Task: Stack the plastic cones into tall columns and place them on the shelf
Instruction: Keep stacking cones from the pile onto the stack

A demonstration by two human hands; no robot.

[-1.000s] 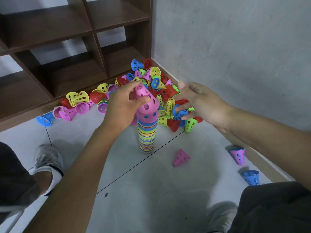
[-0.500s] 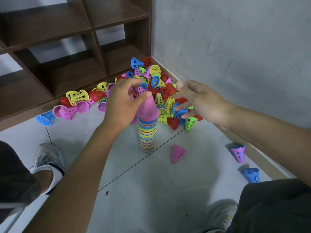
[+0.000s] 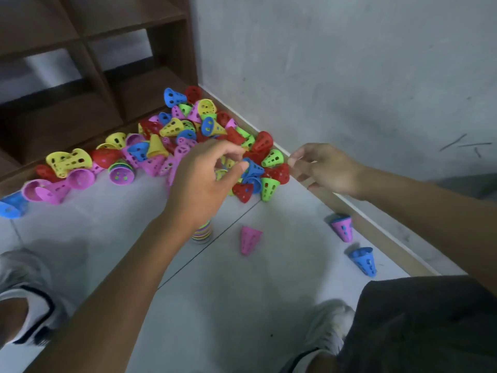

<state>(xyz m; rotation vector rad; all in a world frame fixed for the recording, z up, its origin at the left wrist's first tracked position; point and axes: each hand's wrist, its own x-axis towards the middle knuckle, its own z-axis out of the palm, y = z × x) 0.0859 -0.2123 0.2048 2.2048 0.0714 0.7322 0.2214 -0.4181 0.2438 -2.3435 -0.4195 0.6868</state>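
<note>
A heap of perforated plastic cones (image 3: 185, 135) in red, yellow, blue, green and pink lies on the floor in the corner. A striped column of nested cones (image 3: 202, 233) stands in front of it, with only its base showing under my left wrist. My left hand (image 3: 201, 181) hovers above the column at the heap's edge, thumb and forefinger curved apart, the thumb tip beside a blue cone (image 3: 254, 169). I see nothing gripped in it. My right hand (image 3: 325, 170) floats to the right of the heap, fingers loosely curled and holding nothing. The brown wooden shelf (image 3: 113, 84) stands behind the heap.
A single pink cone (image 3: 248, 239) lies on the tiles right of the column. Another pink cone (image 3: 343, 228) and a blue one (image 3: 364, 259) sit by the skirting under the grey wall. A blue cone (image 3: 10, 207) lies far left. My shoes (image 3: 328, 327) are close in front.
My left hand has let go of the pink cone it set on the column and has moved forward over the heap's edge. My right hand drifted right. The view shifted and now hides the column's top.
</note>
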